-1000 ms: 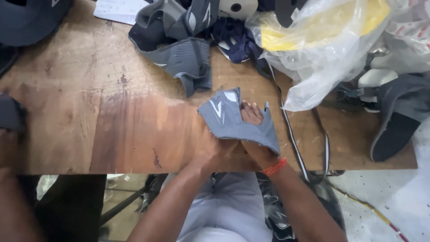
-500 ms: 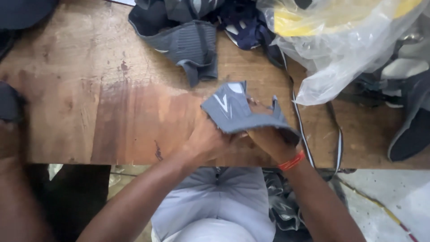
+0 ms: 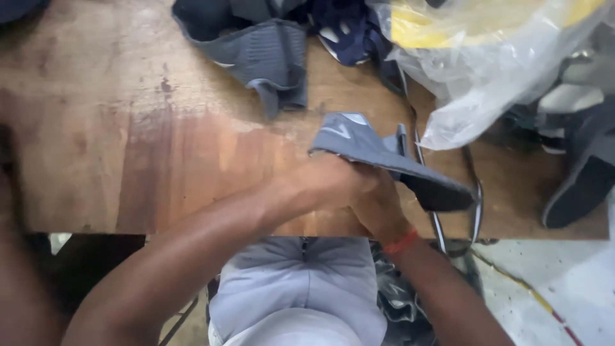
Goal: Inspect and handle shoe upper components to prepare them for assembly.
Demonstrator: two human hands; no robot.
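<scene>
Your left hand (image 3: 314,189) and right hand (image 3: 375,202) both grip the grey shoe piece (image 3: 384,157), which now tilts flatter than a moment ago, stretched toward three o'clock. At twelve o'clock lies a fabric pile (image 3: 269,54); at two, a plastic bag (image 3: 487,70).

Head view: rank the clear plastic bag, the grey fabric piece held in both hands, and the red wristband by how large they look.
1. clear plastic bag, cut off by the frame, largest.
2. grey fabric piece, lifted toward the camera, so it may look bigger than it is.
3. red wristband, clearly smallest.
</scene>
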